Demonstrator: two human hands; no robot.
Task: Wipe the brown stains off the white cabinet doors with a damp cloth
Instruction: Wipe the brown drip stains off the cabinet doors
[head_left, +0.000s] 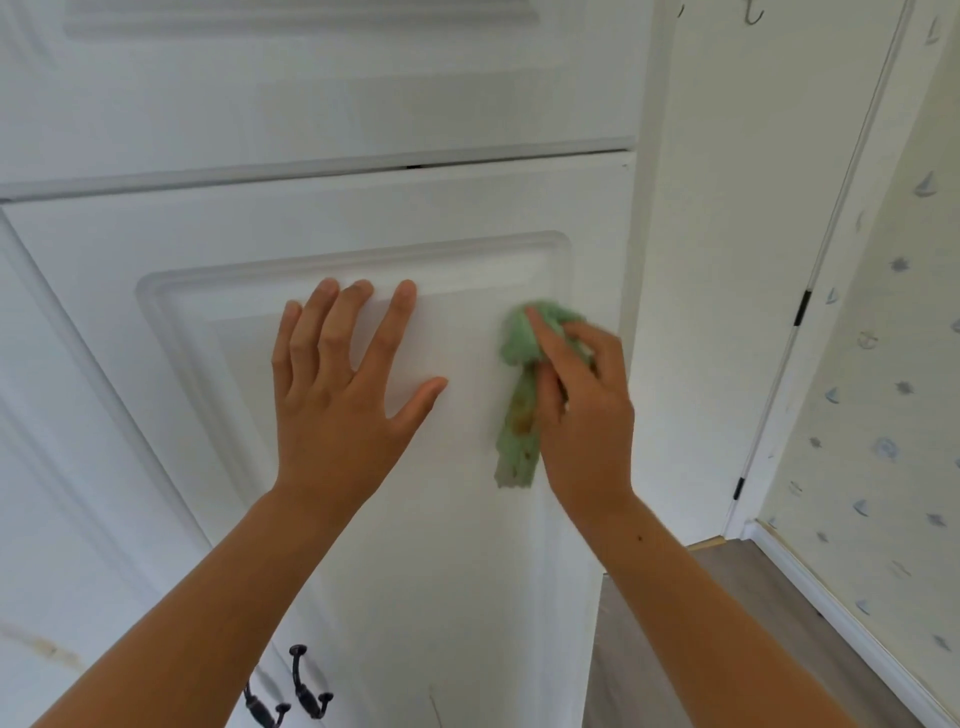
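Observation:
My left hand (337, 384) lies flat with spread fingers on the raised panel of the white cabinet door (467, 545). My right hand (582, 410) grips a bunched green cloth (519, 405) and holds it against the same panel near its right edge. The cloth's hanging end carries brown smears. A faint brown stain (47, 647) shows on the neighbouring door at the lower left. No stain is visible on the panel around my hands.
Two dark metal handles (291, 691) sit where the two doors meet, low in view. Another white door (311, 78) is above. To the right are a white side panel (727, 312), grey wood flooring (727, 649) and a patterned wall (883, 415).

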